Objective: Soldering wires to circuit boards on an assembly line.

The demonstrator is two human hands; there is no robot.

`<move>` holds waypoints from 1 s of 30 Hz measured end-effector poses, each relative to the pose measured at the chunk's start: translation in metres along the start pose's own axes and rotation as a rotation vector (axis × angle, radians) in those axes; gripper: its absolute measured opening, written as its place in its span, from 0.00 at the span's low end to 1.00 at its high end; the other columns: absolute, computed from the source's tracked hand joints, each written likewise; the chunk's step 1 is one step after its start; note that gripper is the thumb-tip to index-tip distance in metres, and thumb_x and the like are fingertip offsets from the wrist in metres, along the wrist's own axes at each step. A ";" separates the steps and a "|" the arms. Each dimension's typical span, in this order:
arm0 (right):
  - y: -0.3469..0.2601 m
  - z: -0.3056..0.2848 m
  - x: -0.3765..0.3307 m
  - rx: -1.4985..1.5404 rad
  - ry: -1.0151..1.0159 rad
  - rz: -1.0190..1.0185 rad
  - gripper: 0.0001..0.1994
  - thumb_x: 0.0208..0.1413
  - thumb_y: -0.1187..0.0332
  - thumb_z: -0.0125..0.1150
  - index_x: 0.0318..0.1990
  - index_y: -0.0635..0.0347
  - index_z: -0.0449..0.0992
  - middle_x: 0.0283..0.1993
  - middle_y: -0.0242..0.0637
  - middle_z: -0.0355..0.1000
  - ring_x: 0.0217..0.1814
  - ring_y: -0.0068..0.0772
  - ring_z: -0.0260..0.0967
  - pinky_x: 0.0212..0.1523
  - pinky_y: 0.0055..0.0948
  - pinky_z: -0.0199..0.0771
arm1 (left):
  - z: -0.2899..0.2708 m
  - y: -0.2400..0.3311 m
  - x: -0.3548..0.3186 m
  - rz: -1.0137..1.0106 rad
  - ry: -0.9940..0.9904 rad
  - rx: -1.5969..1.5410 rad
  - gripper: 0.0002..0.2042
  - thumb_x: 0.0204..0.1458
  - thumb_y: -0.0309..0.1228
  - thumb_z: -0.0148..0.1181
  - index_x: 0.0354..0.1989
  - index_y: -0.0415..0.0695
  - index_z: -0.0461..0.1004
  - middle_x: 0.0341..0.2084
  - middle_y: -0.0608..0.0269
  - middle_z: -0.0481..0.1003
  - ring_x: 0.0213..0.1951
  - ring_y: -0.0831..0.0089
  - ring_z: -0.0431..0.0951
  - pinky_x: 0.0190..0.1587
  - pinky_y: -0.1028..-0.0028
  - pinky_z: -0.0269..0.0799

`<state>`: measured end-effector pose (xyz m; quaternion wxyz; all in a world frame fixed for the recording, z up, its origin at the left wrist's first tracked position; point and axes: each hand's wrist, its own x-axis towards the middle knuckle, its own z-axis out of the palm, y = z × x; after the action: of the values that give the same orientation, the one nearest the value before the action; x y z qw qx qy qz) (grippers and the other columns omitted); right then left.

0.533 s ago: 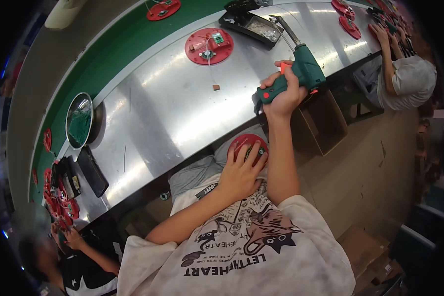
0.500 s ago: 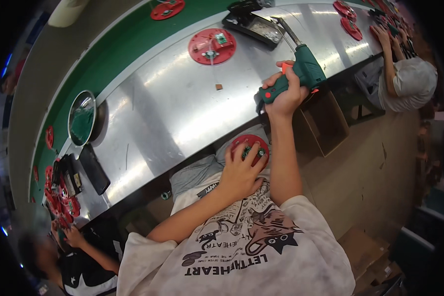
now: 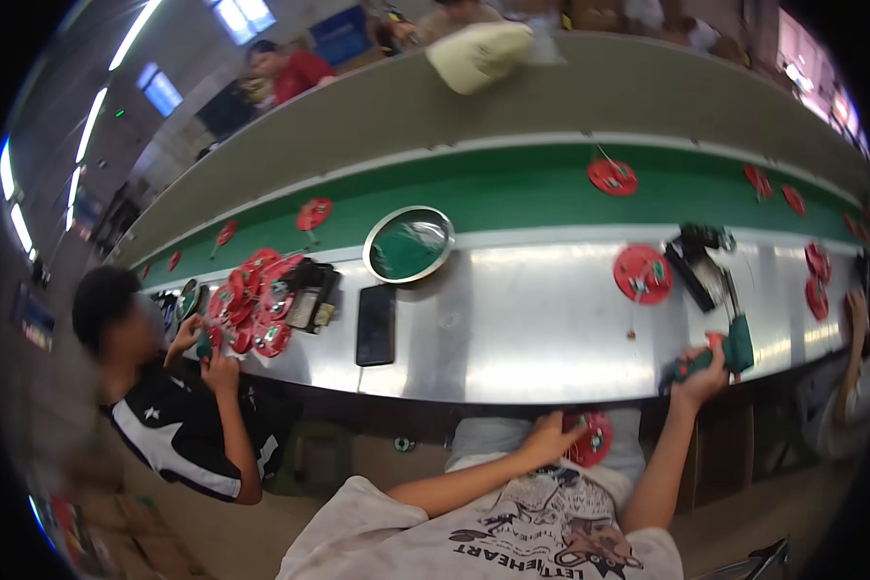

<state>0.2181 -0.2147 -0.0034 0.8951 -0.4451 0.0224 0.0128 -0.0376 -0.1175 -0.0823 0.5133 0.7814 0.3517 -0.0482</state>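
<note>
In my right hand (image 3: pixel 703 380) is a green soldering gun (image 3: pixel 739 344) with a red trigger, its tip pointing away from me over the bench near a black tray (image 3: pixel 691 275). My left hand (image 3: pixel 549 441) is on a red round plate (image 3: pixel 597 437) with small circuit parts, resting in my lap below the bench edge. The fingers lie over its left side, and the thumb is hard to see. On the bench beyond, another red round plate (image 3: pixel 643 275) lies just left of the tray.
A metal bowl (image 3: pixel 368 242) and a black phone (image 3: pixel 375 326) sit on the steel bench (image 3: pixel 512 343). Farther back, a green belt (image 3: pixel 522 184) carries red plates. At left, a co-worker (image 3: pixel 179 430) works beside piled red plates (image 3: pixel 246 300); another person's arm (image 3: pixel 849 358) shows at right.
The view has swung up and to the left, showing more of the room and the left co-worker. Both hands keep hold of the soldering gun and the red round plate.
</note>
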 end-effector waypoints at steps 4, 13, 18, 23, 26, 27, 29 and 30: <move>-0.001 0.007 -0.006 -0.026 -0.062 -0.027 0.09 0.64 0.65 0.57 0.44 0.61 0.73 0.23 0.31 0.65 0.21 0.24 0.62 0.24 0.27 0.65 | -0.011 0.005 -0.022 0.300 -0.040 0.009 0.30 0.49 0.30 0.66 0.63 0.39 0.67 0.52 0.38 0.75 0.55 0.43 0.77 0.58 0.56 0.74; 0.002 0.016 -0.003 -0.082 -0.052 -0.025 0.11 0.65 0.64 0.57 0.45 0.63 0.72 0.20 0.30 0.63 0.19 0.24 0.61 0.23 0.25 0.64 | -0.149 0.098 0.008 0.828 0.346 0.206 0.24 0.44 0.20 0.58 0.54 0.46 0.76 0.54 0.43 0.73 0.56 0.45 0.75 0.59 0.56 0.74; 0.005 0.018 -0.002 -0.149 -0.037 -0.021 0.10 0.66 0.64 0.56 0.45 0.63 0.73 0.23 0.32 0.65 0.20 0.23 0.61 0.23 0.27 0.65 | -0.218 0.085 0.087 0.689 0.189 0.387 0.25 0.46 0.22 0.61 0.57 0.47 0.78 0.57 0.45 0.73 0.61 0.47 0.72 0.63 0.57 0.71; 0.003 0.021 -0.004 -0.187 -0.049 -0.027 0.11 0.65 0.64 0.55 0.44 0.64 0.73 0.21 0.31 0.64 0.19 0.24 0.60 0.23 0.27 0.64 | -0.325 0.054 0.104 0.440 0.866 0.290 0.08 0.54 0.33 0.63 0.35 0.42 0.84 0.36 0.54 0.83 0.43 0.54 0.81 0.51 0.59 0.76; 0.003 0.018 0.001 -0.202 -0.057 0.001 0.11 0.65 0.64 0.55 0.44 0.64 0.73 0.20 0.30 0.63 0.19 0.23 0.60 0.23 0.26 0.64 | -0.376 0.040 0.085 0.085 0.881 0.681 0.07 0.50 0.27 0.60 0.31 0.41 0.84 0.36 0.49 0.81 0.42 0.48 0.81 0.47 0.53 0.78; -0.002 0.017 0.000 -0.234 -0.037 -0.018 0.11 0.65 0.64 0.55 0.44 0.64 0.73 0.20 0.30 0.63 0.19 0.23 0.60 0.23 0.26 0.64 | -0.382 0.020 0.096 0.076 0.799 0.776 0.07 0.49 0.27 0.59 0.32 0.41 0.84 0.36 0.48 0.81 0.42 0.47 0.80 0.47 0.53 0.78; -0.004 0.018 0.001 -0.248 -0.056 -0.028 0.11 0.65 0.64 0.55 0.44 0.64 0.73 0.20 0.30 0.63 0.19 0.23 0.60 0.23 0.25 0.64 | -0.383 -0.001 0.099 0.086 0.791 0.796 0.07 0.48 0.27 0.60 0.31 0.40 0.83 0.37 0.48 0.81 0.43 0.47 0.80 0.48 0.53 0.78; -0.003 0.024 0.000 -0.227 -0.022 -0.046 0.11 0.65 0.65 0.55 0.44 0.64 0.74 0.20 0.30 0.63 0.19 0.22 0.60 0.23 0.25 0.64 | -0.382 -0.010 0.102 0.101 0.797 0.817 0.07 0.47 0.27 0.60 0.31 0.40 0.83 0.38 0.47 0.80 0.45 0.46 0.80 0.48 0.53 0.78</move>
<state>0.2191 -0.1975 0.0138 0.8393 -0.5437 0.0007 -0.0004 -0.0767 0.2548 0.0440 -0.0011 0.8900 0.4331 0.1428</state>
